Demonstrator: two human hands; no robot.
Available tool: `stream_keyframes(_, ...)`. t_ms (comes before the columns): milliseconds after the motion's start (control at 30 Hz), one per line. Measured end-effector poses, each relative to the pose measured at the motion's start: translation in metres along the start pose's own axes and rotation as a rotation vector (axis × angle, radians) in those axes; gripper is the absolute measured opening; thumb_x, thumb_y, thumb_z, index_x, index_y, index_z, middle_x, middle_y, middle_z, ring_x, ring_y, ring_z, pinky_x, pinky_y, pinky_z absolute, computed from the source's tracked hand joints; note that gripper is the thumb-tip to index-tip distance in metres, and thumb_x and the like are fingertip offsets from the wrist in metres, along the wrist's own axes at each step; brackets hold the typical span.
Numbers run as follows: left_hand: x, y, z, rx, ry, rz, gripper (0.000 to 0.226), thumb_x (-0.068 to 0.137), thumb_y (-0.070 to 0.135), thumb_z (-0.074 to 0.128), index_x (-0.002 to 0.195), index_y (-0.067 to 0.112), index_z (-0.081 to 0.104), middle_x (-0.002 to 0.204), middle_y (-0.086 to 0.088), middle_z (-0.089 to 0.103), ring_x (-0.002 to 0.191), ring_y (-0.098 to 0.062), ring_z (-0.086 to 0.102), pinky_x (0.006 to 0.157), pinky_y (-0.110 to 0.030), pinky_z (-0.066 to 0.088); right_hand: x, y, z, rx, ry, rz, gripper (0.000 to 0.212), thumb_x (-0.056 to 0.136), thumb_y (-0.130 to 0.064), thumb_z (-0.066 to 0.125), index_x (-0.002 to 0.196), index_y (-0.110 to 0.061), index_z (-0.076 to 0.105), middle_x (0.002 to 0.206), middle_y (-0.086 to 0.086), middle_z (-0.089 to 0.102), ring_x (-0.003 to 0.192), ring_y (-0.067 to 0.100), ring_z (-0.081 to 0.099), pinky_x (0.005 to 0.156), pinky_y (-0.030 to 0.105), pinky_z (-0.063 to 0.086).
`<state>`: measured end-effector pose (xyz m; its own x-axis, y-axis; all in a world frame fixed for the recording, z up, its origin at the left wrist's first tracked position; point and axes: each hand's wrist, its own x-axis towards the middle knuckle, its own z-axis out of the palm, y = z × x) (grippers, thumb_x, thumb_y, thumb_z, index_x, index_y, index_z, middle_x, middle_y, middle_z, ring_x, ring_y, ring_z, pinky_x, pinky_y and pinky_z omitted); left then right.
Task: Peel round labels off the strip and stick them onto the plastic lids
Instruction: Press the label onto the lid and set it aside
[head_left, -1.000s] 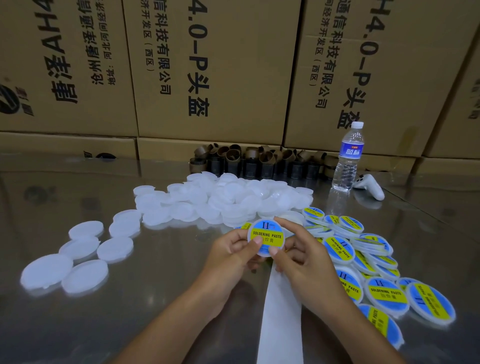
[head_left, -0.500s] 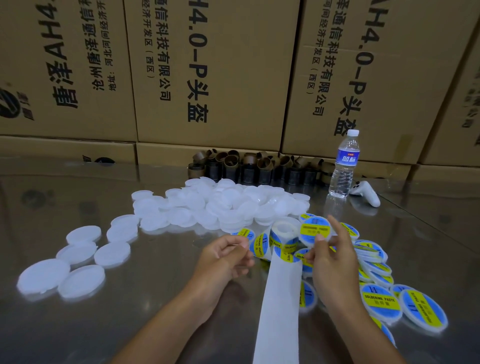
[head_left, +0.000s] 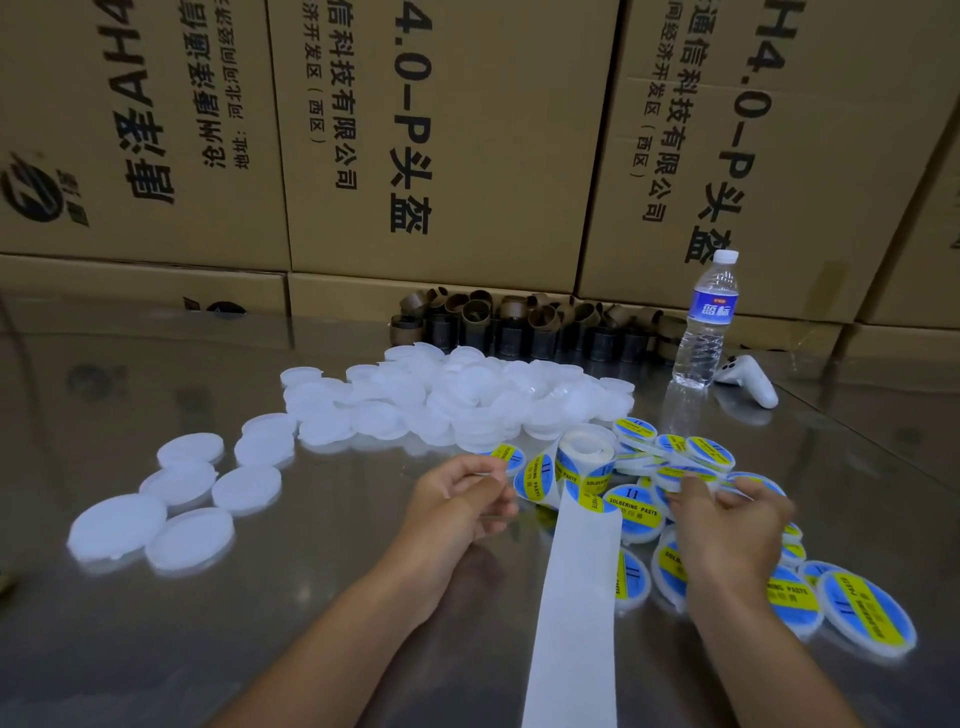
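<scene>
Between the two hands stands the label roll (head_left: 584, 446), just past the fingertips. Its white strip (head_left: 576, 597) runs back toward the person, between the two wrists. On the left hand (head_left: 460, 501) the fingers are curled in tight, and I cannot tell if they hold anything. On the right hand (head_left: 727, 535) the bent fingers (head_left: 693, 488) seem to pinch the rim of one of the labelled lids (head_left: 867, 610). More of these lie under and around that hand. Plain lids (head_left: 467, 395) sit in a heap beyond the left fingertips, and a few more lie off to the left, well apart from that hand.

Round labels (head_left: 569, 470) wrap the roll, near both sets of fingertips. I think they are thin, floppy and very sticky, so one can fold over and stick to itself or to a finger. It is best to lift one by its edge with a nail and touch as little of the glue side as you can. A plain lid is likely light and stiff, and it may slide on the shiny table, so hold it by the rim while the label is pressed flat from the middle out
</scene>
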<state>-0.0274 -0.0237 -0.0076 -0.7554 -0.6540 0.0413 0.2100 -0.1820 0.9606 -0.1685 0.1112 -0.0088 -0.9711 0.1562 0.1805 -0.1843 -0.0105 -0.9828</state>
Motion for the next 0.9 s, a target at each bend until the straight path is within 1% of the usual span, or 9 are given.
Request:
stream_keyframes(67,0.001,0.000,-0.001,0.017,0.014,0.002,0.012,0.094,0.004,0.054,0.094,0.011,0.064,0.066,0.002,0.066,0.062,-0.011,0.062,0.068,-0.024,0.050,-0.002,-0.001,0.000,-0.016,0.012,-0.029,0.029,0.085,-0.012,0.062,0.096,-0.021,0.037,0.106,0.014,0.056,0.097,0.033,0.061,0.088,0.042,0.046)
stream_keyframes(133,0.002,-0.001,-0.002,0.053,0.037,0.011,0.013,0.094,0.003,0.053,0.093,0.011,0.063,0.068,0.002,0.066,0.062,-0.011,0.062,0.067,-0.023,0.049,-0.004,-0.003,0.000,-0.028,0.004,-0.073,0.024,0.085,-0.010,0.061,0.094,-0.021,0.041,0.095,0.013,0.055,0.089,0.030,0.058,0.077,0.031,0.039)
stream_keyframes(200,0.006,-0.002,-0.003,0.123,0.067,0.029,0.016,0.094,0.001,0.052,0.091,0.012,0.062,0.070,0.000,0.065,0.064,-0.011,0.061,0.062,-0.019,0.047,-0.008,-0.005,-0.001,-0.084,-0.014,-0.143,0.021,0.083,-0.007,0.060,0.095,-0.017,0.045,0.092,0.015,0.054,0.089,0.031,0.055,0.076,0.031,0.036)
stream_keyframes(333,0.021,-0.004,-0.007,0.340,0.135,0.092,0.019,0.092,0.000,0.051,0.089,0.016,0.061,0.081,-0.004,0.060,0.072,-0.014,0.055,0.056,-0.013,0.039,-0.010,-0.005,0.000,-0.134,-0.067,-0.166,0.024,0.080,-0.002,0.060,0.099,-0.012,0.050,0.107,0.018,0.056,0.102,0.034,0.052,0.091,0.043,0.040)
stream_keyframes(467,0.042,0.002,-0.010,0.472,0.204,0.174,0.016,0.092,-0.003,0.048,0.095,0.009,0.059,0.083,-0.002,0.054,0.064,-0.006,0.048,0.049,-0.004,0.036,-0.010,-0.003,0.002,-0.104,-0.112,-0.149,0.028,0.083,-0.003,0.061,0.110,-0.007,0.053,0.118,0.011,0.057,0.114,0.028,0.050,0.088,0.030,0.035)
stream_keyframes(533,0.055,0.005,-0.010,0.596,0.238,0.246,0.015,0.092,-0.001,0.050,0.099,0.009,0.059,0.092,-0.004,0.054,0.072,-0.010,0.051,0.055,-0.008,0.037,-0.011,-0.003,0.002,-0.085,-0.135,-0.152,0.028,0.084,-0.004,0.061,0.111,-0.009,0.053,0.118,0.008,0.057,0.115,0.025,0.050,0.085,0.025,0.032)
stream_keyframes(600,0.069,0.005,-0.009,0.765,0.249,0.299,0.017,0.092,0.005,0.054,0.108,0.010,0.059,0.106,-0.006,0.052,0.092,-0.017,0.054,0.072,-0.014,0.037,-0.013,-0.004,0.002,-0.078,-0.157,-0.179,0.027,0.084,-0.004,0.060,0.108,-0.012,0.053,0.114,0.004,0.056,0.113,0.021,0.050,0.086,0.025,0.032)
stream_keyframes(700,0.088,0.002,-0.004,0.933,0.223,0.315,0.028,0.095,0.013,0.053,0.123,0.012,0.055,0.126,-0.010,0.047,0.119,-0.024,0.046,0.095,-0.028,0.038,-0.018,-0.005,0.004,-0.082,-0.188,-0.241,0.027,0.083,-0.003,0.060,0.102,-0.018,0.050,0.108,-0.002,0.051,0.107,0.015,0.048,0.088,0.027,0.034)
stream_keyframes(900,0.112,-0.008,0.007,1.242,0.109,0.242,0.049,0.100,0.027,0.045,0.146,0.015,0.036,0.151,-0.012,0.032,0.138,-0.029,0.027,0.111,-0.035,0.025,-0.021,-0.003,0.006,-0.076,-0.196,-0.283,0.026,0.083,-0.003,0.061,0.100,-0.019,0.051,0.106,-0.002,0.053,0.103,0.013,0.047,0.089,0.029,0.035)
